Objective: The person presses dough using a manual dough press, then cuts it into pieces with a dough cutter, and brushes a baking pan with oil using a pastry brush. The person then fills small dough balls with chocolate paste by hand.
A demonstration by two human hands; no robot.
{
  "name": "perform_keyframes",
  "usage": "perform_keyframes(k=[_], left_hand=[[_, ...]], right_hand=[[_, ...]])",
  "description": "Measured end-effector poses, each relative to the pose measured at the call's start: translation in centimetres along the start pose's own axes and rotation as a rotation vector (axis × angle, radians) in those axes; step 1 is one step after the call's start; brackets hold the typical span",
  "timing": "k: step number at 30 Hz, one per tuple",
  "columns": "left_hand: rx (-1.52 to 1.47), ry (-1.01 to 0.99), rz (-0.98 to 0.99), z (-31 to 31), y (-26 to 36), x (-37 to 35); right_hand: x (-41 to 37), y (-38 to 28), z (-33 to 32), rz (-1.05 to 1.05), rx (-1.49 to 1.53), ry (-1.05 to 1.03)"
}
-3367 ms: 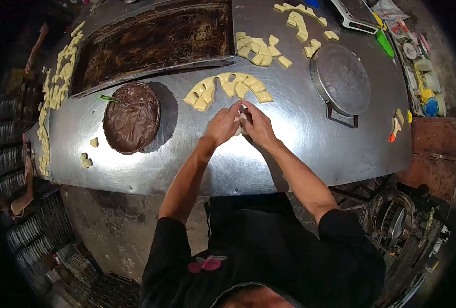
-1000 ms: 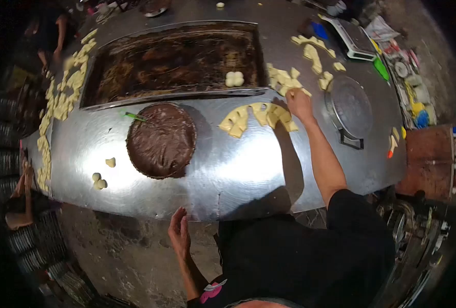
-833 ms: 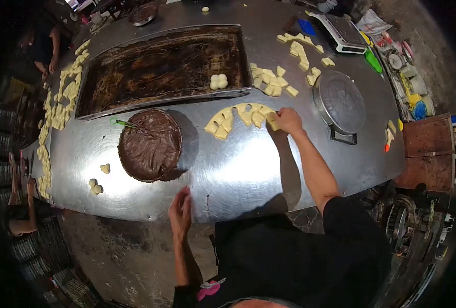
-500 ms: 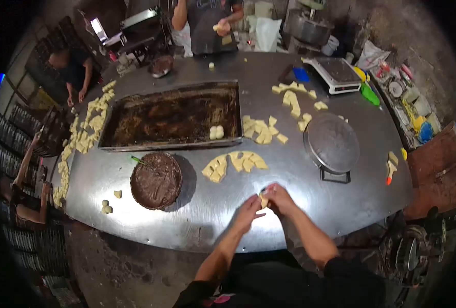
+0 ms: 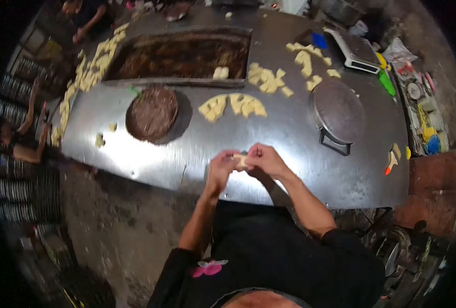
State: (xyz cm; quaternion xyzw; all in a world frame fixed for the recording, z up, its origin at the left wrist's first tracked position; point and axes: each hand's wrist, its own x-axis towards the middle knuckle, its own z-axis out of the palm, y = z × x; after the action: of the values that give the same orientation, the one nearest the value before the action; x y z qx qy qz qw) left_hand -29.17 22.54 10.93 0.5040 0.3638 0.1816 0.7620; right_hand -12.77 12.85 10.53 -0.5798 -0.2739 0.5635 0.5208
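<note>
Between my two hands is a small piece of pale dough (image 5: 241,161), held over the front edge of the metal table. My left hand (image 5: 223,168) pinches its left end, and the fingers of my right hand (image 5: 263,160) press on its right end. Cut dough pieces (image 5: 231,106) lie in an arc just beyond my hands. To their left stands a round pan of brown filling (image 5: 152,114) with a green-handled tool (image 5: 134,91) in it. Small dough balls (image 5: 100,140) rest left of that pan.
A large dark baking tray (image 5: 179,81) holds a few dough balls. To the right are a round lidded pan (image 5: 338,110), a scale (image 5: 355,51) and a brush (image 5: 392,160). More dough pieces (image 5: 92,72) line the left edge, where other people (image 5: 27,136) work.
My view has tipped downward, so the table appears higher. My hands have lifted the dough piece off the tabletop area and stretch it between their fingers.
</note>
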Motion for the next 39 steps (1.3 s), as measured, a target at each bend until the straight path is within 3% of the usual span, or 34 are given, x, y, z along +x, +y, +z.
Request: perform_keyframes(k=[1, 3, 5, 7, 9, 10, 11, 12, 13, 15, 16, 18, 19, 21, 22, 23, 25, 27, 29, 33, 35, 39], left_hand=[[-0.034, 0.050, 0.090, -0.7, 0.1, 0.1], [-0.114, -0.063, 0.072, -2.3, 1.4, -0.4], [-0.193, 0.004, 0.089, -2.3, 1.7, -0.9], [-0.272, 0.072, 0.117, -2.0, 0.7, -1.0], [-0.074, 0.314, 0.225, -2.3, -2.0, -0.8], [-0.079, 0.343, 0.236, -2.8, -2.4, -0.7], [0.096, 0.401, 0.276, -3.4, -2.7, -0.6], [0.269, 0.453, 0.308, -4.0, -2.3, -0.7], [0.260, 0.470, 0.307, -5.0, -1.9, -1.1], [0.513, 0.507, 0.400, -7.4, -0.9, -2.2], [0.374, 0.483, 0.352, -8.9, -0.8, -2.8], [0.348, 0.488, 0.322, -11.9, 0.6, -3.6], [0.296, 0.472, 0.297, -13.3, 1.4, -4.0], [0.285, 0.522, 0.285, -15.8, 1.8, -4.5], [0.285, 0.538, 0.267, -17.3, 1.4, -4.8], [0.286, 0.553, 0.249, -18.6, 1.2, -5.0], [0.182, 0.567, 0.124, -20.5, 1.2, -5.9], [0.124, 0.621, 0.056, -22.2, 1.1, -6.6], [0.096, 0.630, 0.059, -23.5, 0.3, -6.9], [0.038, 0.639, 0.045, -24.5, -0.3, -6.1], [-0.091, 0.578, 0.098, -24.1, -0.1, -5.2], [-0.247, 0.509, 0.119, -22.2, 1.1, -2.6]], right_hand=[[0.0, -1.1, 0.5, 0.027, 0.177, -0.081], [-0.2, -2.4, 2.1, 0.041, 0.287, -0.112], [1.2, -2.8, 3.9, 0.038, 0.394, -0.149], [2.4, -1.9, 6.1, -0.055, 0.663, -0.040], [4.6, 0.6, 7.8, -0.039, 0.642, -0.042], [5.5, 0.9, 9.2, 0.019, 0.690, 0.043], [6.5, 1.2, 10.3, 0.076, 0.735, 0.136], [7.4, 0.1, 11.9, 0.105, 0.783, 0.162], [8.9, -0.3, 13.0, 0.115, 0.772, 0.150], [13.1, -1.4, 14.9, -0.056, 0.446, 0.027], [15.9, -2.2, 15.5, -0.066, 0.184, -0.039], [20.2, -5.3, 18.3, -0.308, -0.551, -0.036], [22.4, -5.6, 19.4, -0.299, -0.557, -0.046], [26.2, -5.5, 21.2, -0.839, -1.067, -0.195], [27.5, -5.4, 22.0, -0.912, -1.067, -0.291], [28.1, -5.1, 22.3, -0.908, -1.071, -0.299], [28.3, -6.2, 23.3, -0.694, -1.440, -0.543], [29.0, -6.5, 23.2, -0.558, -1.490, -0.598], [30.4, -6.7, 22.6, -0.318, -1.082, -0.645], [29.8, -6.3, 23.2, -0.410, -1.307, -0.524], [29.4, -6.5, 23.7, -0.337, -1.444, -0.558], [30.5, -5.9, 22.9, -0.304, -1.105, -0.663]])
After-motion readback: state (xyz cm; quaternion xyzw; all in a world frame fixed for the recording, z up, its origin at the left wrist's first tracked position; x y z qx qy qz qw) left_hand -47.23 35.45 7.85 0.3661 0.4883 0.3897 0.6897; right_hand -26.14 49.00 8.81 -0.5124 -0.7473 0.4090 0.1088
